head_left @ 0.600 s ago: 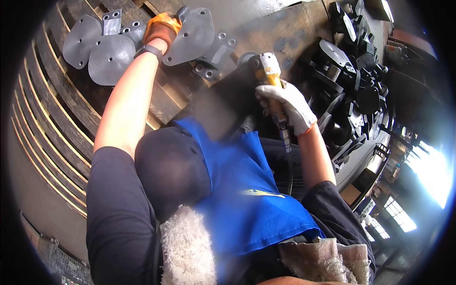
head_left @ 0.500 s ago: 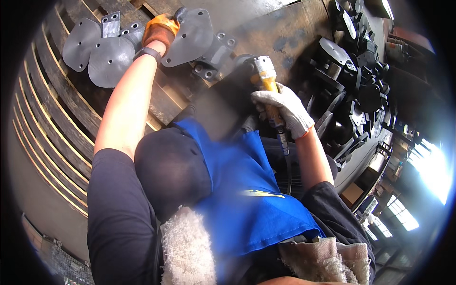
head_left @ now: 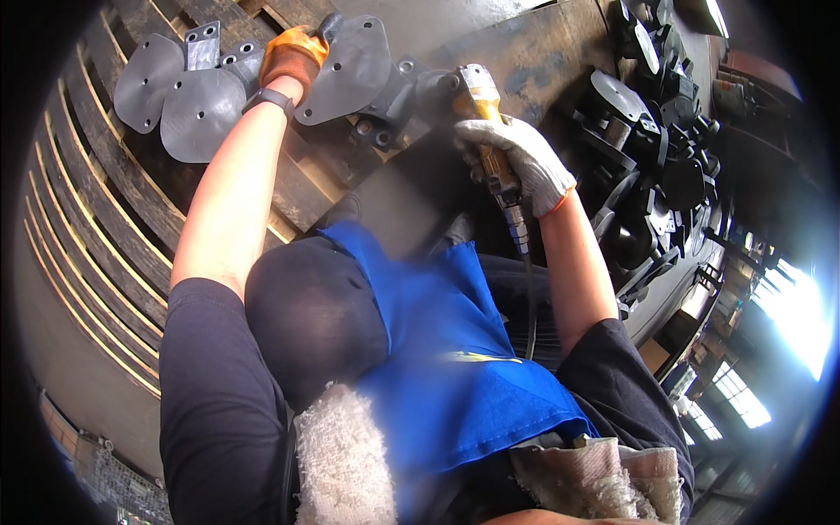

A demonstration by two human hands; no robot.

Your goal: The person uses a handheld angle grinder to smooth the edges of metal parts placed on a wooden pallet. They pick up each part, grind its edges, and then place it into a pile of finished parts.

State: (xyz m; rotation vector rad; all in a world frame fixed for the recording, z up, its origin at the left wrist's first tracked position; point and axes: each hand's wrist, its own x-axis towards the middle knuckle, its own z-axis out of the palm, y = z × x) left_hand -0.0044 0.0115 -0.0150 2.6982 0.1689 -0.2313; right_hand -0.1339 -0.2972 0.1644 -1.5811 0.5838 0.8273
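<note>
- Grey metal plate (head_left: 350,70): flat, matte, rounded outline, three small holes in a slanting row; sits near the top of the view, over the wooden slats.
- Left hand (head_left: 293,57), orange glove with darker cuff: fingers curled at the plate's left edge, beside a dark stub (head_left: 330,24). Fingertips out of sight; cannot tell whether it truly clamps the plate.
- Right hand (head_left: 521,157), white glove with orange hem: wrapped firmly around a yellow power tool (head_left: 487,109) with a silver head. Metal fitting and thin hose (head_left: 530,306) run off its lower end.
- Tool's working end blurred and dark; cannot tell whether it touches anything.
- Grey bracket (head_left: 391,103) with round holes, partly covered by the plate.
- Two similar plates, one farther left (head_left: 149,83), one nearer the left wrist (head_left: 203,114); the nearer one partly covered by the forearm.
- Slatted wooden pallet (head_left: 109,144) on the left, slats bent by the lens.
- Dark metal parts (head_left: 617,96) heaped on the right; single pieces hard to separate.
- Blue garment (head_left: 446,385) below, middle area hazy.
</note>
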